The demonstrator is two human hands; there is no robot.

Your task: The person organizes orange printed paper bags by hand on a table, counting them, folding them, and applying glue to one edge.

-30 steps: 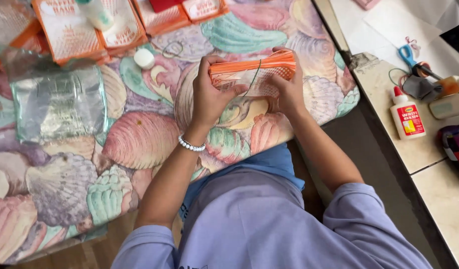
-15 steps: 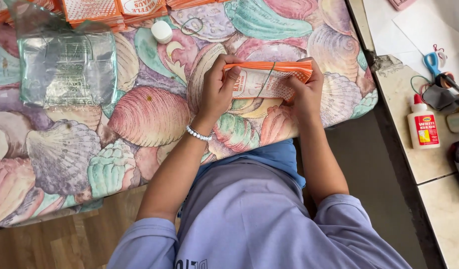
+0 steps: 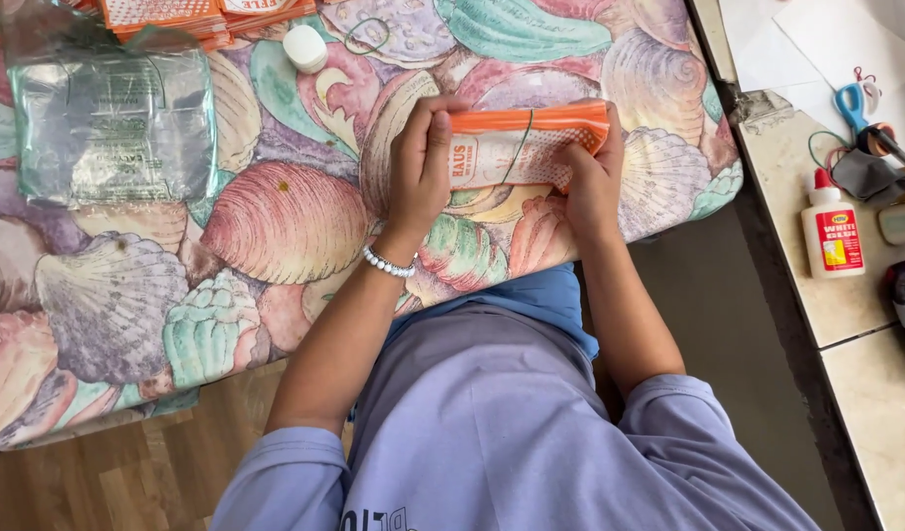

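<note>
An orange and white stack of flat packets (image 3: 516, 147), bound by a green rubber band, stands on edge on the shell-patterned tablecloth (image 3: 275, 226). My left hand (image 3: 423, 162) grips its left end, fingers over the top; a white bead bracelet is on that wrist. My right hand (image 3: 592, 169) grips the right end. Both hands press the bundle together.
A clear plastic bag stack (image 3: 113, 123) lies at the left. More orange packets (image 3: 197, 15), a white cap (image 3: 305, 47) and a loose green rubber band (image 3: 366, 35) sit at the far edge. On the right counter are a glue bottle (image 3: 834, 234) and blue scissors (image 3: 850, 103).
The bundle has been turned up onto its edge and squeezed between both hands. The view has shifted down and left.
</note>
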